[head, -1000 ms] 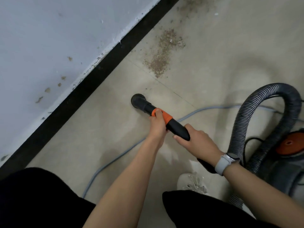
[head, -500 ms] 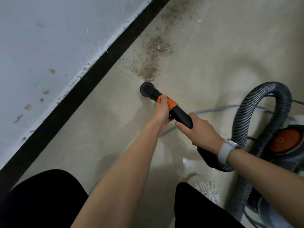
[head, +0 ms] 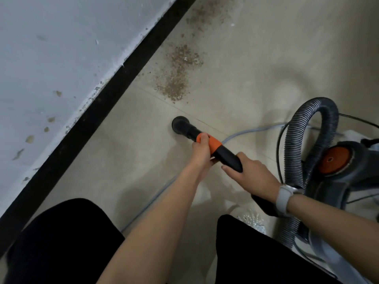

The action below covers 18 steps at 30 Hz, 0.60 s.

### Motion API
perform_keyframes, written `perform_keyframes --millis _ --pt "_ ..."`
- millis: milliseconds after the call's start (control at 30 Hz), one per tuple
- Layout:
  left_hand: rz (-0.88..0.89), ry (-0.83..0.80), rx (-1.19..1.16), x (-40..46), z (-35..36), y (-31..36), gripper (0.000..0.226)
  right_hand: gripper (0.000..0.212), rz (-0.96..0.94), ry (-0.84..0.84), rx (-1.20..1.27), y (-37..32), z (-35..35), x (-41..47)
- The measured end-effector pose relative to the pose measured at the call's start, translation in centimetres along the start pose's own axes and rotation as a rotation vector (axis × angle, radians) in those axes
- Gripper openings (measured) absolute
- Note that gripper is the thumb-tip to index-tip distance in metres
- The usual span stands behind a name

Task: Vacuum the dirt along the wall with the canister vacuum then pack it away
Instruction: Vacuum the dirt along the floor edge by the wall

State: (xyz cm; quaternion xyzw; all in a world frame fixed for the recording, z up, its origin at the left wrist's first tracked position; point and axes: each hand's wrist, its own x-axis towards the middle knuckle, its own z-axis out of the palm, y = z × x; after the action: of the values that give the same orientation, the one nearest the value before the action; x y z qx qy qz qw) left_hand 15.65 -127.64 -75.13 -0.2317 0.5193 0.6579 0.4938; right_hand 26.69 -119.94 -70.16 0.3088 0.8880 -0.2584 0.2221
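Black-and-orange nozzle in both fists, left hand forward, right hand behind, short of dirt.

Nozzle ahead of left hand: matt black plastic, orange plastic collar under fingers. Hose beside right hand: ribbed grey plastic, slight sheen on ridges. Canister past right wrist: dark grey plastic, orange cap looks matt. Watch strap: smooth pale rubbery band. Floor: beige, smooth, dull sheen. Dirt beyond nozzle: brown, grainy. Wall left of hands: painted, chipped, stained; skirting matt black.
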Motion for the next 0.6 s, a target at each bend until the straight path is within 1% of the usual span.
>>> perform_keyframes --millis 100,167,233,300,367,433,533,600 --pt "-0.019 -0.036 -0.005 0.4 0.5 2.1 0.041 0.038 0.013 0.032 0.051 -0.9 -0.4 1.3" --pt "-0.014 -0.046 -0.037 0.2 -0.2 2.8 0.035 0.037 -0.01 0.027 0.029 -1.7 -0.6 1.8" --pt "0.006 -0.048 -0.12 -0.8 -1.4 3.4 0.029 0.035 -0.06 0.008 -0.032 -2.8 -1.1 1.9" --pt "0.021 -0.044 -0.196 -2.2 -2.7 4.1 0.033 0.036 -0.124 -0.001 -0.138 -4.4 -1.9 1.7" --pt "0.055 -0.042 -0.217 -3.8 -4.2 5.3 0.04 0.036 -0.185 0.004 -0.213 -6.4 -2.7 1.4" --pt "0.107 -0.059 -0.213 -5.4 -5.5 7.1 0.042 0.035 -0.234 0.006 -0.206 -8.7 -3.7 1.2" --pt "0.151 -0.107 -0.191 -7.3 -6.6 10.2 0.04 0.035 -0.289 0.034 -0.2 -11.7 -5.8 1.5" --pt "0.162 -0.098 -0.207 -7.5 -6.6 11.8 0.039 0.035 -0.311 0.055 -0.23 -12.9 -6.8 2.3"
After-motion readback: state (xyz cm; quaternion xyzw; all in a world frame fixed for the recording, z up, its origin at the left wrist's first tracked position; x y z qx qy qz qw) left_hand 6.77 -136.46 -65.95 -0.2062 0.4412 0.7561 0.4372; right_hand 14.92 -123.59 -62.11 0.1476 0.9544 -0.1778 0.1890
